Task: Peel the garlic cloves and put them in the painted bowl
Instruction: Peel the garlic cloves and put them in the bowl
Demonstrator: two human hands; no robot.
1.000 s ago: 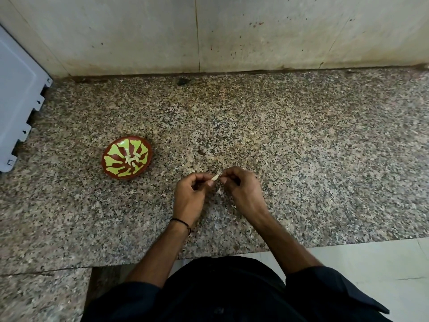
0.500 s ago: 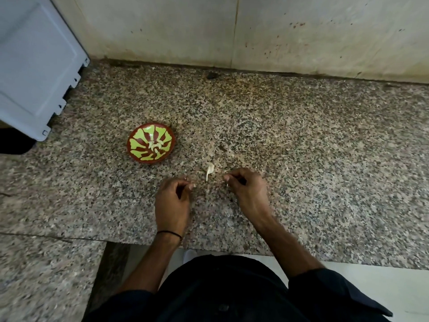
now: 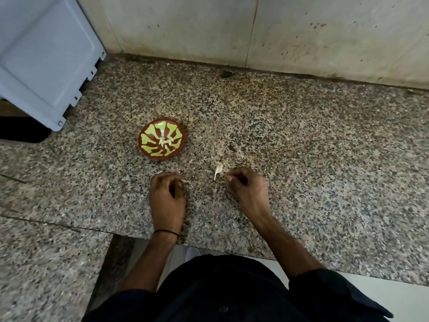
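Note:
The painted bowl (image 3: pixel 162 157), brown with green petals, sits on the granite counter (image 3: pixel 301 159) and holds a few peeled garlic cloves (image 3: pixel 166 142) at its centre. My left hand (image 3: pixel 166 201) is below and slightly right of the bowl, fingers curled around a small pale garlic clove (image 3: pixel 185 181) whose tip pokes out. My right hand (image 3: pixel 249 192) rests to the right with its fingers curled and pinched; nothing shows between them. A white piece of garlic skin (image 3: pixel 217 170) lies on the counter just left of the right fingertips.
A pale blue plastic panel (image 3: pixel 46 56) leans at the far left, close to the bowl. A stained wall (image 3: pixel 278 31) closes the back. Small skin scraps (image 3: pixel 232 148) lie beyond the hands. The counter's front edge (image 3: pixel 209 248) runs just under my wrists.
My hands have come apart: the left moved left with the clove, and the skin piece now lies on the counter. The view has shifted, bringing the bowl nearer the centre.

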